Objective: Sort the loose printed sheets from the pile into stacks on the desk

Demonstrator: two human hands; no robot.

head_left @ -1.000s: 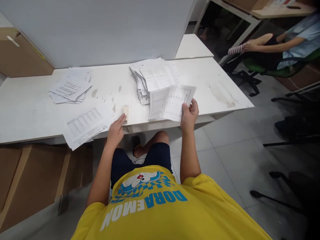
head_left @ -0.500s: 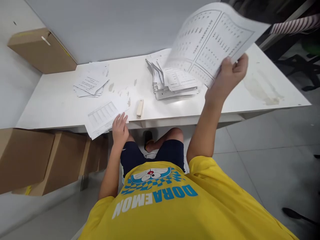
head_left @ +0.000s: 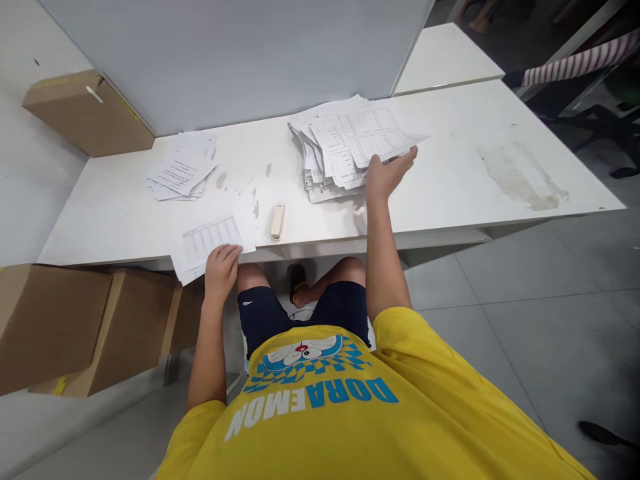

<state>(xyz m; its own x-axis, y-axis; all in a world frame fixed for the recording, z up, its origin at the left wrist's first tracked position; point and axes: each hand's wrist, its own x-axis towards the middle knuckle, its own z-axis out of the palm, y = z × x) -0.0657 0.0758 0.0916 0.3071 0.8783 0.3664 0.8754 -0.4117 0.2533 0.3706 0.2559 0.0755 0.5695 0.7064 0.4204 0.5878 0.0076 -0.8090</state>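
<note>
My left hand (head_left: pixel 222 268) is at the table's front edge, its fingers curled over the lower side of some printed sheets (head_left: pixel 205 237) that stick out past the edge. Its thumb is hidden. My right hand (head_left: pixel 387 175) is at the near right side of an uneven paper pile (head_left: pixel 325 143). Its thumb and fingers are spread apart against the edge of the top printed sheet (head_left: pixel 383 133), whose right corner lifts off the pile. A cream stapler (head_left: pixel 278 221) lies on the table between my hands.
A smaller stack of papers (head_left: pixel 183 170) lies at the back left of the white table (head_left: pixel 440 193), before a cardboard box (head_left: pixel 90 113). A grey panel (head_left: pixel 240 60) rises behind. More cardboard boxes (head_left: pixel 135 320) stand below left. A striped sleeve (head_left: pixel 580 63) shows at far right.
My right hand swung a sheet up to the right, then brought it down onto the pile. My left hand left the stapler and moved left to the sheets at the table edge.
</note>
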